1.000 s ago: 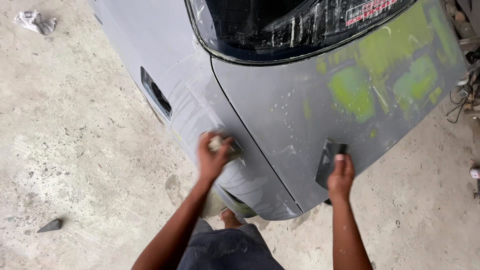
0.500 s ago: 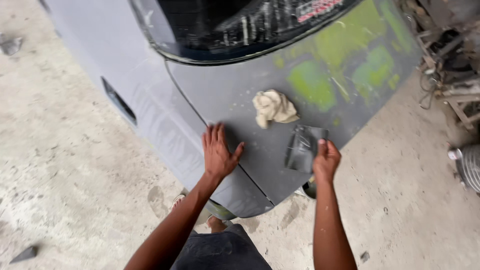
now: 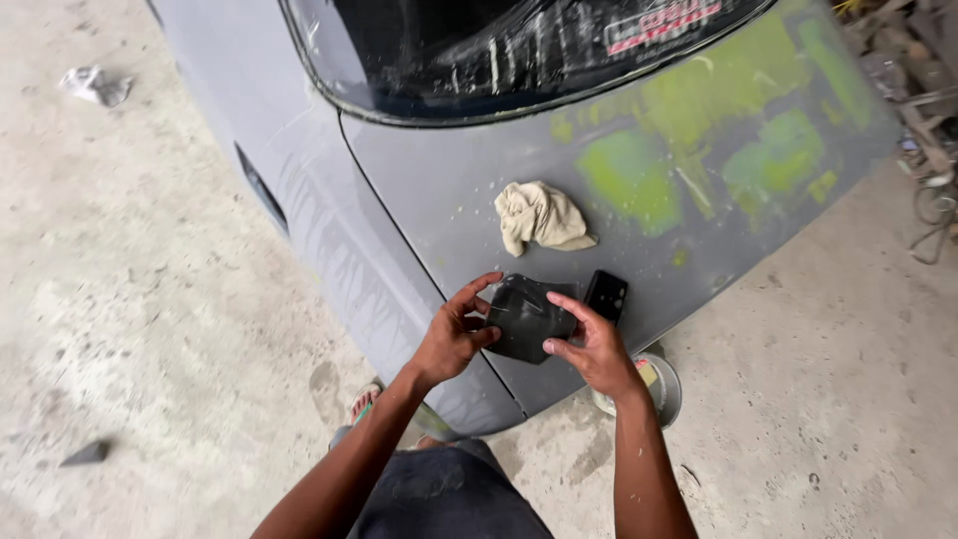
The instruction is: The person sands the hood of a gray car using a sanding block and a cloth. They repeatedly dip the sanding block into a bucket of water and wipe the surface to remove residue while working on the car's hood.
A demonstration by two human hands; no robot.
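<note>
Both hands are up over the near edge of the grey car panel (image 3: 449,200), and between them sits a dark, crumpled sheet of sandpaper (image 3: 527,317). The left hand (image 3: 451,337) grips its left edge, thumb under and fingers curled over the top, index finger stretched out along the far edge. The right hand (image 3: 596,346) pinches the sheet's right side, thumb low, fingers bent over the upper corner. So the sheet is lifted just above the panel, held from both sides, near the seam between the panel and the car's grey side (image 3: 299,200).

Just beyond the right hand, a small black rectangular block (image 3: 606,295) lies flat on the panel, close beside the sheet. Farther up, a crumpled beige rag (image 3: 540,217) rests on the grey surface, well clear of both hands. To the right of the rag the panel shows patches of green filler or primer (image 3: 639,180), spreading toward the far right corner. The dark rear window (image 3: 519,50) fills the top of the view.

Down low, under the right wrist, a round tin (image 3: 661,387) sits on the concrete floor (image 3: 150,349). A sandalled foot (image 3: 365,401) peeks out near the left forearm. Far left, a crumpled scrap of paper (image 3: 95,85) lies on the floor, and a small dark wedge-shaped piece (image 3: 85,455) lies near left.
</note>
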